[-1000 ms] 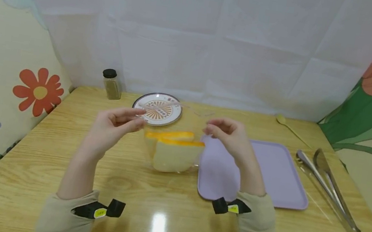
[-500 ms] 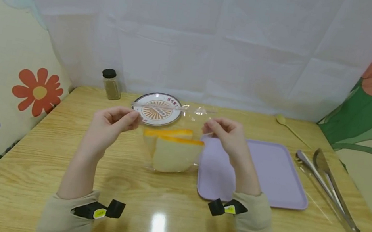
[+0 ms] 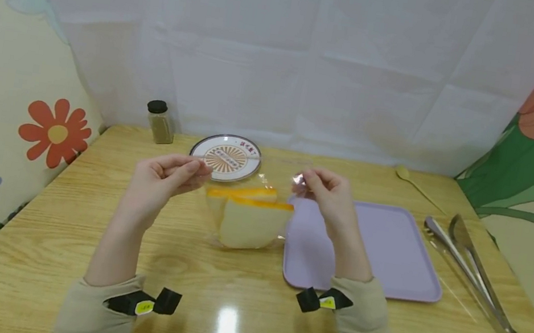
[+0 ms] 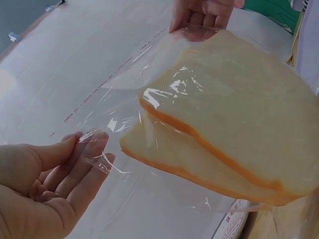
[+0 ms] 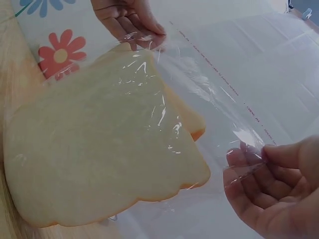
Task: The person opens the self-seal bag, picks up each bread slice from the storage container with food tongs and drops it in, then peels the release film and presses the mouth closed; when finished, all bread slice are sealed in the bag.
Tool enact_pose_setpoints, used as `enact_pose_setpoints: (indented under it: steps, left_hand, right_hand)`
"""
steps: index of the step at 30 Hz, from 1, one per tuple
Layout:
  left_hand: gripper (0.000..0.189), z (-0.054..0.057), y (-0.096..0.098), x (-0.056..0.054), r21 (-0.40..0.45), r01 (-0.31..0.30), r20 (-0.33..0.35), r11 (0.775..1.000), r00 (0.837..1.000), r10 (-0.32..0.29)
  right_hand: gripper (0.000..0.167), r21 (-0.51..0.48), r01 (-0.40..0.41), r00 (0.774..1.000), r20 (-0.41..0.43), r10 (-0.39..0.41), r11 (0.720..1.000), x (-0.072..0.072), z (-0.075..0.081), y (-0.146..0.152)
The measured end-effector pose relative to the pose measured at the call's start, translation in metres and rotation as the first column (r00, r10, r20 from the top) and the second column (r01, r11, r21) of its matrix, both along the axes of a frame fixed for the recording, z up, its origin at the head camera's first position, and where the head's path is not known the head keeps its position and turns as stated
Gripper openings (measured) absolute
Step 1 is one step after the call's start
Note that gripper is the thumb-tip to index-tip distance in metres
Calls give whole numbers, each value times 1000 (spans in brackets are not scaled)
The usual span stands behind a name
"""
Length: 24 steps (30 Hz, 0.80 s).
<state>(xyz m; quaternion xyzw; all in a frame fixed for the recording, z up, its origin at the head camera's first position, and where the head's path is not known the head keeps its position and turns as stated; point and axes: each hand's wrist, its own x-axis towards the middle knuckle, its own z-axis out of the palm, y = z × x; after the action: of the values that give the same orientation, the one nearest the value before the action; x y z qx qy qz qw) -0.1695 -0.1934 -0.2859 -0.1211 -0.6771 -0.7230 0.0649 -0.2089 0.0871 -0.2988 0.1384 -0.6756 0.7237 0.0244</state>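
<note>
Two slices of bread [image 3: 255, 225] with orange crusts stand inside a clear plastic bag [image 4: 112, 124], partly overlapping. My left hand [image 3: 169, 178] pinches the bag's upper left edge between thumb and fingers. On the other side my right hand [image 3: 326, 198] pinches the upper right edge in the same way. Between the two hands the film is spread, and the bread hangs lower, close to the table. In the right wrist view, the front bread slice [image 5: 104, 144] largely covers the rear one.
Behind the bag lies a patterned plate [image 3: 227, 155], with a black-capped spice jar [image 3: 160, 123] to its left. A purple tray [image 3: 389, 248] is at the right, partly behind my right forearm. Metal tongs [image 3: 474, 272] and a yellow spoon [image 3: 419, 186] lie beyond it.
My right hand has shifted slightly and the film's top edge has dropped toward the hands, so the plate shows more plainly. The bread has barely moved.
</note>
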Motion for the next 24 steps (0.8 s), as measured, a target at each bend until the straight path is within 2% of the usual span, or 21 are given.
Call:
enact_pose_setpoints:
  steps: [8,12,15,17,20,22,24]
  left_hand:
    - [15,0,0,-1,31,53,23,998,998,-54]
    - [15,-1,0,-2,54,87,36,995,995,-89]
    - [13,-1,1,-3,54,89,61,995,994,-93]
    - [13,-1,2,-3,56,84,78,995,993,-89]
    - [14,-1,2,-3,71,74,89,995,993,-80]
    - [15,-1,2,-3,85,71,88,994,993,-79]
    - [15,-1,2,-2,92,71,90,993,993,-80]
  right_hand:
    - [32,-85,39,997,63,-33,996,0,-2,-3]
    - [32,-76,55,996,75,-49,996,-1,-1,-3]
    - [30,-33,129,990,56,-127,991,-3,2,-1]
    - [28,-13,206,979,0,-206,979,-3,7,0]
    - [26,-1,321,934,-168,-316,947,-2,19,-1]
    - [22,-2,348,894,-299,-333,938,0,31,-4]
    - [18,43,321,865,-421,-274,946,3,43,-12]
